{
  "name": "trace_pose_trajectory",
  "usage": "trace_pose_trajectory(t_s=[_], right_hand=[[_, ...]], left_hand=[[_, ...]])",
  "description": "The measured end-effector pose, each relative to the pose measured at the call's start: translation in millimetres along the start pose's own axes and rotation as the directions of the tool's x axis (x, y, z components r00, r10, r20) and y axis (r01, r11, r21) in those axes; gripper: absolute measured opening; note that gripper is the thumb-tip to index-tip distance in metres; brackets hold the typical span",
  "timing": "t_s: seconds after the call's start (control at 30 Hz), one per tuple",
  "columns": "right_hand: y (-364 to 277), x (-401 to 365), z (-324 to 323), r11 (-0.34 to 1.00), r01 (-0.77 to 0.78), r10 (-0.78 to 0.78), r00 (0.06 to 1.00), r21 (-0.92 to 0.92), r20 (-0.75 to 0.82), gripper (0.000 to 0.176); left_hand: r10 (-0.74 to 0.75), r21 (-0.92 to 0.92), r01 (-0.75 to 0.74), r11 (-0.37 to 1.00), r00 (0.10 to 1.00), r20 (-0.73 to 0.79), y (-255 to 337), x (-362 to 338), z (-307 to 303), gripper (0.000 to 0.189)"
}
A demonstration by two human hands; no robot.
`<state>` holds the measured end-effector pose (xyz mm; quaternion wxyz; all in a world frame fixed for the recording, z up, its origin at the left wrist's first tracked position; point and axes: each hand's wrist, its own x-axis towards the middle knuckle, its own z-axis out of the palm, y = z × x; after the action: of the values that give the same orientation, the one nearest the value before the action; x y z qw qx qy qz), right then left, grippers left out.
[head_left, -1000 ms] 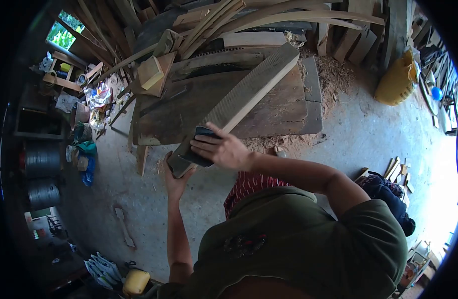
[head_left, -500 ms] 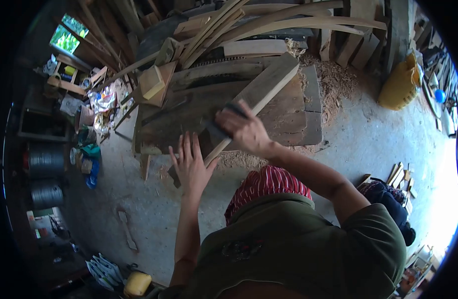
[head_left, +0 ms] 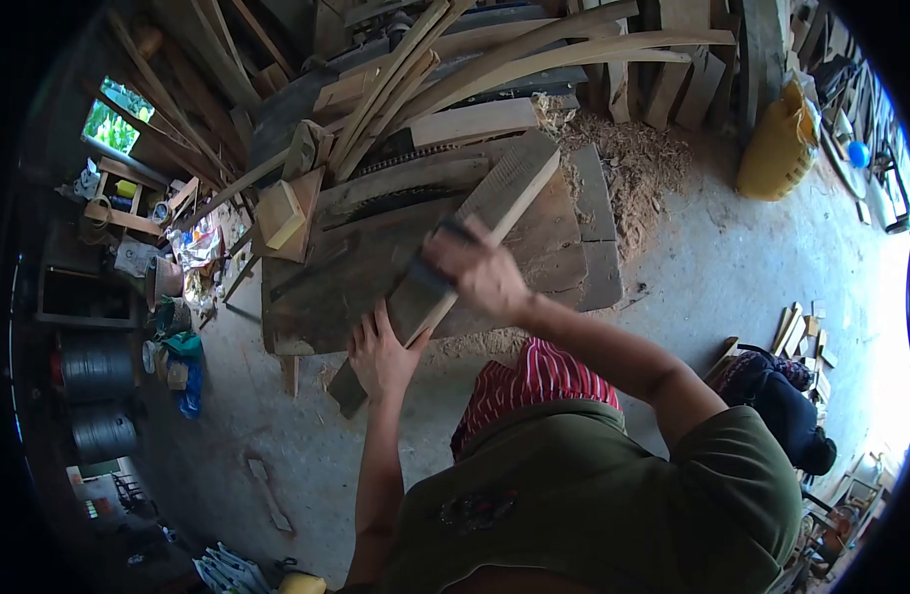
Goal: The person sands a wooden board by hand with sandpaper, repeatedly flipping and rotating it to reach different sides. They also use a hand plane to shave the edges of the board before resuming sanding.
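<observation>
A long squared wooden beam lies diagonally across a dark worn wooden worktable. My right hand is wrapped over a dark block-like tool on top of the beam; motion blurs both, and the tool's exact kind is not clear. Near the beam's lower end, my left hand rests against it with fingers apart, the thumb along the near side and the fingertips at the far side.
Curved wooden strips and a pale block lie at the table's far side. Shavings cover the floor at the right, near a yellow sack. Metal drums stand at the left.
The view has shifted a little. My left hand's fingers have drawn in closer to the beam. My right hand remains on the dark tool over the beam.
</observation>
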<state>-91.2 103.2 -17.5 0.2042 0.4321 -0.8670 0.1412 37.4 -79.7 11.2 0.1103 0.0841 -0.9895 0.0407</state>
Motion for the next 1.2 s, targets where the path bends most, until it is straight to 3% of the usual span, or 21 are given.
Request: trace_pose_trajectory(t_s=[0.1, 0.2, 0.23, 0.27, 0.37, 0.4, 0.47, 0.5, 0.57, 0.6, 0.67, 0.73, 0.77, 0.83, 0.9, 0.97, 1.0, 1.07, 1.13, 1.2], right_hand=[[30, -5, -7, 0.990, 0.042, -0.043, 0.999, 0.134, 0.007, 0.061], [122, 4, -8, 0.943, -0.333, 0.333, 0.943, -0.011, -0.014, 0.043], [140, 11, -13, 0.898, -0.437, 0.439, 0.885, 0.052, -0.155, 0.039], [152, 17, -15, 0.888, -0.461, 0.436, 0.847, -0.012, -0.304, 0.035], [126, 22, -5, 0.828, -0.560, 0.547, 0.793, 0.032, -0.266, 0.036], [107, 18, 7, 0.855, -0.516, 0.515, 0.833, 0.055, -0.203, 0.041], [50, 3, 11, 0.973, -0.217, 0.221, 0.975, 0.084, -0.035, 0.050], [22, -1, -1, 0.995, -0.102, 0.102, 0.994, 0.010, 0.028, 0.055], [25, -13, -11, 0.985, 0.108, -0.118, 0.990, 0.131, 0.071, 0.053], [41, -14, -12, 0.985, 0.109, -0.119, 0.990, 0.134, 0.070, 0.053], [93, -8, -11, 0.992, -0.125, 0.125, 0.991, -0.001, 0.052, 0.048], [140, -2, -8, 0.928, -0.371, 0.371, 0.927, -0.006, -0.055, 0.040], [147, 2, -8, 0.907, -0.417, 0.419, 0.883, 0.056, -0.214, 0.037], [138, 7, 3, 0.840, -0.542, 0.530, 0.808, 0.029, -0.256, 0.038], [103, 4, 6, 0.860, -0.510, 0.507, 0.853, 0.009, -0.121, 0.044], [50, -5, 3, 0.971, -0.233, 0.232, 0.972, 0.054, 0.031, 0.051], [43, -12, 2, 0.970, -0.237, 0.235, 0.972, 0.053, 0.029, 0.051], [39, -15, -1, 0.986, 0.027, -0.029, 0.999, 0.165, 0.014, 0.052], [85, -13, -16, 0.989, -0.134, 0.130, 0.990, 0.065, 0.062, 0.060], [145, -12, 1, 0.919, -0.392, 0.386, 0.916, -0.035, -0.106, 0.050]], left_hand=[[-0.007, -0.011, 0.007, 1.000, 1.000, 0.021, -1, 1, 0, 0.086], [-0.005, -0.026, 0.005, 1.000, 1.000, 0.007, -1, 0, 0, 0.087], [-0.005, -0.023, 0.005, 1.000, 1.000, 0.005, -1, 1, 0, 0.087], [-0.004, -0.024, 0.005, 1.000, 1.000, 0.014, -1, 1, 0, 0.087], [-0.011, -0.023, 0.011, 1.000, 1.000, 0.018, -1, 0, 0, 0.087], [-0.010, -0.020, 0.010, 1.000, 1.000, 0.013, 0, 1, 1, 0.087], [-0.013, -0.019, 0.013, 1.000, 1.000, 0.020, -1, 2, 4, 0.087], [-0.017, -0.011, 0.018, 1.000, 0.999, 0.028, -1, 0, 4, 0.087], [-0.008, -0.011, 0.008, 1.000, 0.999, 0.037, -1, 2, 1, 0.087], [-0.011, -0.016, 0.012, 1.000, 0.999, 0.041, 0, 2, 0, 0.087], [-0.004, -0.008, 0.004, 1.000, 1.000, 0.025, 0, 0, 1, 0.087], [0.008, 0.001, -0.008, 1.000, 1.000, -0.003, 0, 1, 1, 0.087], [0.004, -0.002, -0.004, 1.000, 1.000, 0.000, 0, 0, 1, 0.087], [-0.001, -0.006, 0.001, 1.000, 1.000, 0.001, 1, 1, 1, 0.087], [-0.005, -0.001, 0.005, 1.000, 1.000, 0.009, 1, 0, 1, 0.086], [-0.009, 0.001, 0.009, 1.000, 1.000, 0.018, 1, 1, 2, 0.086], [-0.013, 0.005, 0.013, 1.000, 0.999, 0.029, 1, 1, 3, 0.086], [-0.006, 0.005, 0.006, 1.000, 1.000, 0.019, 1, 2, 2, 0.087], [-0.016, 0.004, 0.016, 1.000, 1.000, 0.021, 1, 0, 2, 0.087], [-0.004, 0.008, 0.004, 1.000, 1.000, 0.010, 2, 1, 1, 0.087]])
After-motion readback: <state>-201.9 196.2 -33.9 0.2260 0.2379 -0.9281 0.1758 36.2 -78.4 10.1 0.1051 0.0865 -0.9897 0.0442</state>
